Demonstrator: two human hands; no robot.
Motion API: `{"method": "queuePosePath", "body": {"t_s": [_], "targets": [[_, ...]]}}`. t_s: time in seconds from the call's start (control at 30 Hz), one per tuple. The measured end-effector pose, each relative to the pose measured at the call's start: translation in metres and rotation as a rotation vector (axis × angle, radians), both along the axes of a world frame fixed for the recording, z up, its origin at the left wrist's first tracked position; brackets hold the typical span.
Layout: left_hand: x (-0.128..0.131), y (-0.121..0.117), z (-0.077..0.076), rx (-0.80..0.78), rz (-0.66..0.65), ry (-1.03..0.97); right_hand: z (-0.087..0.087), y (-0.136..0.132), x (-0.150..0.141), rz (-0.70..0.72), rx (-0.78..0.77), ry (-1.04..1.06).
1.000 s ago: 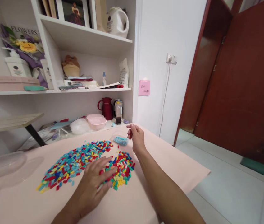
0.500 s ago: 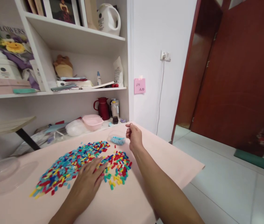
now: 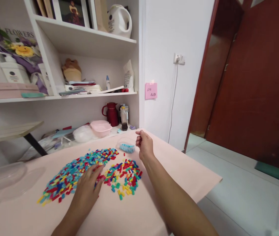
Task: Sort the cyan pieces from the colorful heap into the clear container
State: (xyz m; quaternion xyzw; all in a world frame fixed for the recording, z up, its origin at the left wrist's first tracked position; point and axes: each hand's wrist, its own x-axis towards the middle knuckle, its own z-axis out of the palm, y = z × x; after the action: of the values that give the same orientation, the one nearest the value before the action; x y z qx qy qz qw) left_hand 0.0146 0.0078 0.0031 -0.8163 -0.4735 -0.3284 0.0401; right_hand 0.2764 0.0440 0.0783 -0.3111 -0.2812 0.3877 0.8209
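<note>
My left hand (image 3: 88, 183) rests palm down at the near edge of a large pile of small coloured plastic pieces (image 3: 80, 168). Its fingers are apart, and several red pieces show between thumb and forefinger. To its right lies a smaller, looser group of mixed pieces (image 3: 127, 175), red, yellow, green and blue. My right hand (image 3: 145, 145) is raised at the right of a clear container (image 3: 119, 144) with light-blue pieces (image 3: 127, 148) in it. The fingers of that hand are curled in; whether anything is between them is hidden.
Clear plastic containers (image 3: 4, 177) stand at the table's left. Behind the pieces are a pink basin (image 3: 101, 128), a dark red jug (image 3: 112, 114) and a bottle (image 3: 124, 119). A shelf (image 3: 97, 95) overhangs the back. The pink tabletop (image 3: 188, 177) ends at a corner on the right.
My left hand has drawn back a little to the left, away from the smaller group, uncovering red pieces. My right hand stays beside the clear container. The view has turned slightly left.
</note>
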Motion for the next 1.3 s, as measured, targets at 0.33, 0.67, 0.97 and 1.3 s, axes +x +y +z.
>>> {"method": "queuePosePath", "body": {"t_s": [0.33, 0.67, 0.97, 1.3], "targets": [[0.008, -0.019, 0.015, 0.15, -0.238, 0.177, 0.003, 0.0, 0.003, -0.001, -0.027, 0.064], [0.086, -0.046, 0.017, 0.062, -0.847, 0.58, -0.002, 0.005, 0.02, 0.04, -0.121, 0.222], [0.042, 0.022, 0.001, 0.205, -0.44, 0.48, -0.005, 0.008, 0.024, 0.081, -0.156, 0.271], [0.026, 0.017, 0.01, 0.493, -0.302, 0.144, -0.016, 0.009, 0.024, -0.077, -0.247, 0.112]]}}
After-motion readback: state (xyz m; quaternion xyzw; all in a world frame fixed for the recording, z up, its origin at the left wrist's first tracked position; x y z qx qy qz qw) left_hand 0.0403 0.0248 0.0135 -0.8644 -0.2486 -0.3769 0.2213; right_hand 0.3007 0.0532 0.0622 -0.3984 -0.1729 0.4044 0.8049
